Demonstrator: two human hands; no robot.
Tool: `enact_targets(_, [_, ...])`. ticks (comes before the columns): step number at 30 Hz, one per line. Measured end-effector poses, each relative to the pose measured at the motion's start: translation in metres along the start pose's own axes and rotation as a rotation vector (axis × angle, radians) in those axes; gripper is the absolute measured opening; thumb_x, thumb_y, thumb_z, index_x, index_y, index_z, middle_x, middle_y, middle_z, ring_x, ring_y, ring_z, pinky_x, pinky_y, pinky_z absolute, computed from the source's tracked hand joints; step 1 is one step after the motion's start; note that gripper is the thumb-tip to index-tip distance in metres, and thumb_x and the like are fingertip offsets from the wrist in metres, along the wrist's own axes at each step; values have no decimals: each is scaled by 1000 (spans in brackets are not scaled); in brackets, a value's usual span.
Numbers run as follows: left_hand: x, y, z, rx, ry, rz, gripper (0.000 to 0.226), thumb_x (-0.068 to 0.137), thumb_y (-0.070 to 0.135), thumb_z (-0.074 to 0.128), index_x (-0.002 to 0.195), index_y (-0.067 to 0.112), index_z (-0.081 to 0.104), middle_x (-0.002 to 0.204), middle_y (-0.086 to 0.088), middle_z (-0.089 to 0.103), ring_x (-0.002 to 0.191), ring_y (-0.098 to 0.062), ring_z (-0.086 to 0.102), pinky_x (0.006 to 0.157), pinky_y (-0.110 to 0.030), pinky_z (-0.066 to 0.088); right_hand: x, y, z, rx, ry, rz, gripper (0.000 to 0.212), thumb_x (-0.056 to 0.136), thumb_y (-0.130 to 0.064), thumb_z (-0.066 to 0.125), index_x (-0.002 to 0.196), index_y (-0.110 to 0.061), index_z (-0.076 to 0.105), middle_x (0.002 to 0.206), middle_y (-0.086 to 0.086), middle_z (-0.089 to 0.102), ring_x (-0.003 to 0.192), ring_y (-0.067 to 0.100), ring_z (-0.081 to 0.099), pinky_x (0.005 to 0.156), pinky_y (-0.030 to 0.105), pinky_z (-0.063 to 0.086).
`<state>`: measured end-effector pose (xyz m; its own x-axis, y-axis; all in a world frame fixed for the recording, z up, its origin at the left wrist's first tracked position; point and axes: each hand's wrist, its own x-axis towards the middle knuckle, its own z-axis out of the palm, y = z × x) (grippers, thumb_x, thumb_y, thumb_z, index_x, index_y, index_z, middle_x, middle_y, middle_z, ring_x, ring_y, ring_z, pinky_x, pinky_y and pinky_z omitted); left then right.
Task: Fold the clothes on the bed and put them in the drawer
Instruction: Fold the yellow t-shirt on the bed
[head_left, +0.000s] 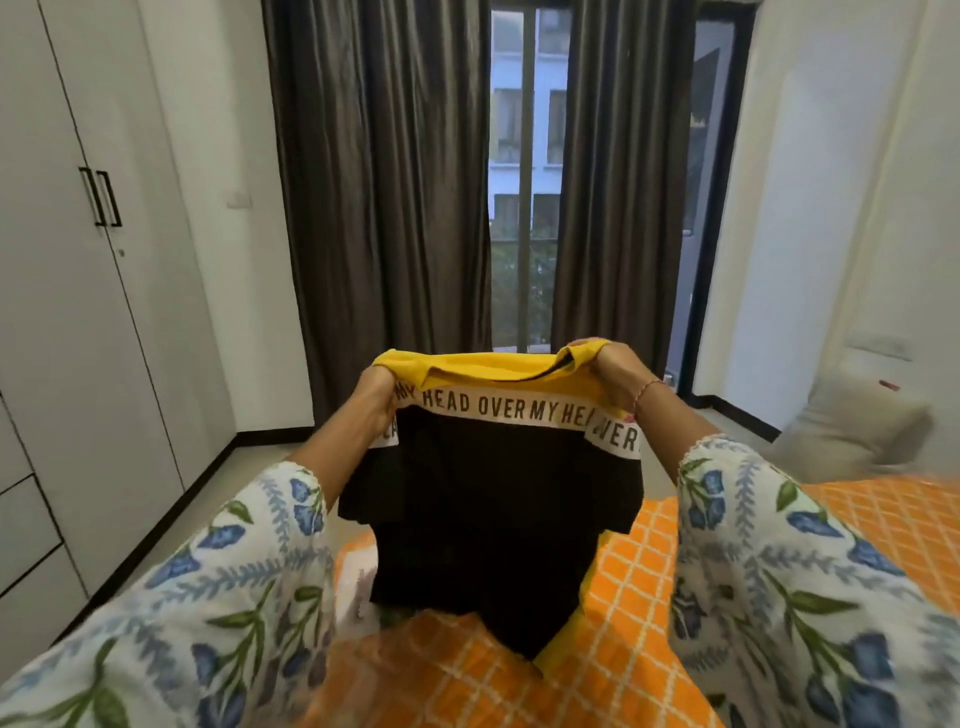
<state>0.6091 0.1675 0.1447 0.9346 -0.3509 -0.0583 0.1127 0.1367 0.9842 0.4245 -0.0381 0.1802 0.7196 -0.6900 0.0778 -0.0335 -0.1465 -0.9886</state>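
A T-shirt (493, 499), yellow at the top and black below with a white lettered band across the chest, hangs in the air in front of me over the bed (649, 561). My left hand (375, 396) grips its left shoulder and my right hand (608, 371) grips its right shoulder. The sleeves fall folded behind the body of the shirt. The hem reaches down to the orange checked bedspread. A bit of white cloth (358, 582) shows on the bed below my left forearm, mostly hidden.
A white wardrobe (78, 312) with black handles lines the left wall, with drawer fronts (26, 525) low at its left edge. Dark curtains (384, 182) frame a window ahead. A blurred pale pillow (857, 431) lies at the bed's far right.
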Motion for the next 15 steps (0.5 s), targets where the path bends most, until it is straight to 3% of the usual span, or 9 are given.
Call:
enact_targets(2, [32,4,3,7,80,6,38,83,40,60,105,10,66,98,-13,67,81,-24,62,72,-37,52,26,-10,2,-71,-3,-137,31,96,-4,43,122,-5,60,128,18,56,121,34,50,96,37,43])
enact_targets(4, [43,17,7,-29,120,78,54,76,53,62,113,14,65,105,-9,66,90,-26,62,74,-36,49,44,-21,5,-72,51,-322,36,99,-8,38,132,-9,53,133,17,53,123,30,50,100,36,43])
enact_targets(7, [44,41,12,-33,181,369,42,93,40,49,121,11,61,111,-11,63,101,-28,58,87,-37,45,57,-37,10,-99,143,-508,38,101,-15,40,137,-14,49,139,11,50,126,23,48,105,29,41])
enact_targets(10, [42,41,1,225,257,628,39,101,23,37,137,15,49,138,-16,49,123,-30,47,108,-39,36,59,-34,15,-254,253,-657,40,101,-9,37,140,-14,46,133,11,54,109,14,50,83,3,39])
enact_targets(11, [37,32,-5,365,297,675,40,102,19,35,140,16,45,140,-16,46,126,-29,45,110,-38,33,55,-26,14,-336,299,-694,41,101,-10,37,141,-15,44,125,12,58,100,12,50,76,2,38])
enact_targets(12, [31,19,-10,486,351,683,41,102,18,34,142,16,42,141,-16,46,127,-31,44,111,-39,32,49,-15,12,-424,350,-719,41,101,-13,39,142,-16,43,118,12,61,94,12,50,74,5,37])
enact_targets(15, [3,-28,-31,783,461,614,43,101,18,35,143,20,41,134,-22,50,122,-41,46,106,-48,35,32,39,7,-633,433,-675,46,99,-23,44,144,-17,40,105,16,64,95,26,58,83,33,44])
